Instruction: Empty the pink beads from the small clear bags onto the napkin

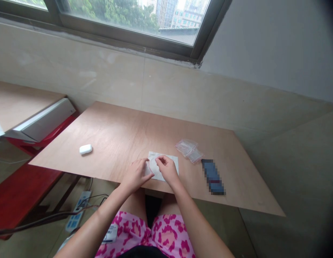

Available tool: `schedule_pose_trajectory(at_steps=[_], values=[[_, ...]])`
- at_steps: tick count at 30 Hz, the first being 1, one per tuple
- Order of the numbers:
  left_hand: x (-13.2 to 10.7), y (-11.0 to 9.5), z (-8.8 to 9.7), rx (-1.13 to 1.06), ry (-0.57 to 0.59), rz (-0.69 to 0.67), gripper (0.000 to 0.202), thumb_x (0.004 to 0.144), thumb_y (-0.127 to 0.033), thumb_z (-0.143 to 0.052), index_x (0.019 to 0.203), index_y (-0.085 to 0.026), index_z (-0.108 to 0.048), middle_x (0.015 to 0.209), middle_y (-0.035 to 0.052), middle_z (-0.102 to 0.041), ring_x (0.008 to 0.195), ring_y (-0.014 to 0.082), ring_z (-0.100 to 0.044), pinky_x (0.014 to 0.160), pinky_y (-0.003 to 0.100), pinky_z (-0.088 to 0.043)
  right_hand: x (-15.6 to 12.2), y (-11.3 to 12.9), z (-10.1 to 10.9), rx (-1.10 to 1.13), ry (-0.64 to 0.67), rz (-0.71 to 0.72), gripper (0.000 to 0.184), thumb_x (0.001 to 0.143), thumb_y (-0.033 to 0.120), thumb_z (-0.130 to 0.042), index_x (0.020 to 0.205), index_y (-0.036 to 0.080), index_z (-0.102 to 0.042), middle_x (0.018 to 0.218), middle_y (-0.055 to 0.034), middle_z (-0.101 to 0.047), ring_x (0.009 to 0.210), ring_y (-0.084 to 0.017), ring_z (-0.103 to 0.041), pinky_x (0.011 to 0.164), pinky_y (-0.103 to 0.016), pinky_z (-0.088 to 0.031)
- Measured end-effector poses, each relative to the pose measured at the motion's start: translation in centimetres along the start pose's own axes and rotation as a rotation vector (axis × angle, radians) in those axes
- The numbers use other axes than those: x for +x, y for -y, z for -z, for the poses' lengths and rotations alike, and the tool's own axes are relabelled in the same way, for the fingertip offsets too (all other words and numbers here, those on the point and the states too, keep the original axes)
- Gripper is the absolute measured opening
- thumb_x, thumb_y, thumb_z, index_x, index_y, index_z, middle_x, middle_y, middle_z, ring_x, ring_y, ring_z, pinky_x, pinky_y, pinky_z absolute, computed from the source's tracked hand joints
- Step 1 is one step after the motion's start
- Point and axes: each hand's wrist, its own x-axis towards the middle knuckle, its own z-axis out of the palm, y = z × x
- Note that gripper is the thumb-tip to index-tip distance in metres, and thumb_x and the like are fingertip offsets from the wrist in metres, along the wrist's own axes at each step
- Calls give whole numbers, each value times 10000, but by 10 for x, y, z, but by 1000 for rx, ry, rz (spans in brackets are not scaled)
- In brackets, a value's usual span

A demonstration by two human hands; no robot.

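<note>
Thread (150, 167), red and thin, runs between the spread forefinger and thumb of my left hand (136, 174), over the white sheet (158, 176); I cannot tell whether they grip it. My right hand (167, 169) bunches its fingertips together just beside the thread, and whether they hold anything I cannot tell. Clear bags (186, 147) lie right of the sheet on the wooden table (115, 132).

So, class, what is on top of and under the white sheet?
Over the white sheet are part of the left hand, a thin red strand beside it, and the right hand. The tabletop extends beneath; anything else covered cannot be seen.
</note>
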Motion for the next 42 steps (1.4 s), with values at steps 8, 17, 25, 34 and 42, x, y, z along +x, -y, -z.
schedule_pose_trajectory(at_steps=[8,17,25,34,42], values=[[0,-2,2,-32,-12,43,544,854,-388,-781,1312,-216,-543,1168,113,-693,1094,320,-676,942,468,-538,-2,5,12,-172,45,51,189,934,290,-604,912,196,-767,894,-40,-779,764,-195,-684,723,-284,-501],[-1,0,-1,-14,-27,6,534,859,-371,-773,1309,-214,-531,1193,116,-683,1119,326,-660,972,491,-526,13,-20,18,-721,106,214,216,947,116,-609,1079,209,-752,1106,-93,-743,964,-208,-709,880,-273,-505],[-2,0,-1,-29,-43,20,537,845,-349,-776,1310,-221,-540,1226,121,-685,1135,330,-667,976,493,-531,17,-14,18,-684,121,230,154,945,143,-617,982,214,-749,1040,-77,-731,916,-206,-702,843,-277,-508],[-2,2,-4,-22,-34,39,533,882,-375,-746,1335,-224,-508,1254,126,-674,1141,328,-667,961,483,-537,-1,16,11,-230,115,156,170,931,300,-629,896,210,-768,889,-43,-769,759,-193,-671,702,-280,-508],[-5,0,-5,-39,-43,16,541,870,-340,-763,1335,-230,-507,1279,128,-666,1174,325,-654,1006,493,-518,4,-29,32,-568,-85,113,130,908,201,-607,889,210,-735,974,-78,-759,866,-224,-698,785,-299,-505]])
